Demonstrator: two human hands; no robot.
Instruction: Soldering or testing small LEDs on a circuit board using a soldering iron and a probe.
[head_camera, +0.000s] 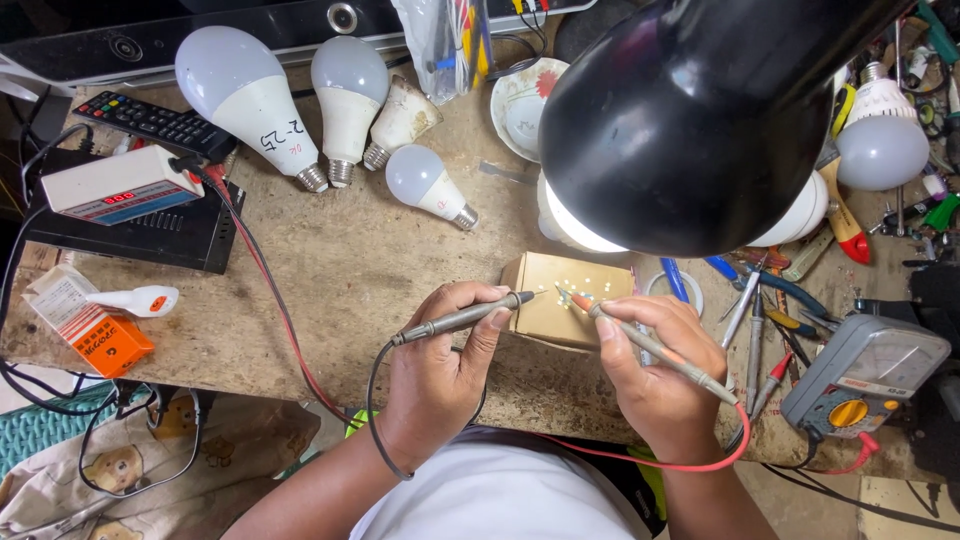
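1. Now we hold two thin test sticks over the small tan board (563, 297), which lies flat on the rough wooden bench (380, 270) under the black lamp (700, 120).
2. Our left hand (440, 370) pinches the black probe (462, 318), fingers curled tight around its middle.
3. Our right hand (655, 375) grips the red probe (650, 345) the same way, like a pencil.
4. Both metal tips point at the board's little pale dots.
5. We think the board is light, stiff and easy to break, so its edges look best for holding.
6. The probes look hard and smooth, with bendy wires behind.
7. Round white bulbs (250, 100) lie nearby, and a grey meter (865, 372) with a yellow knob sits right.
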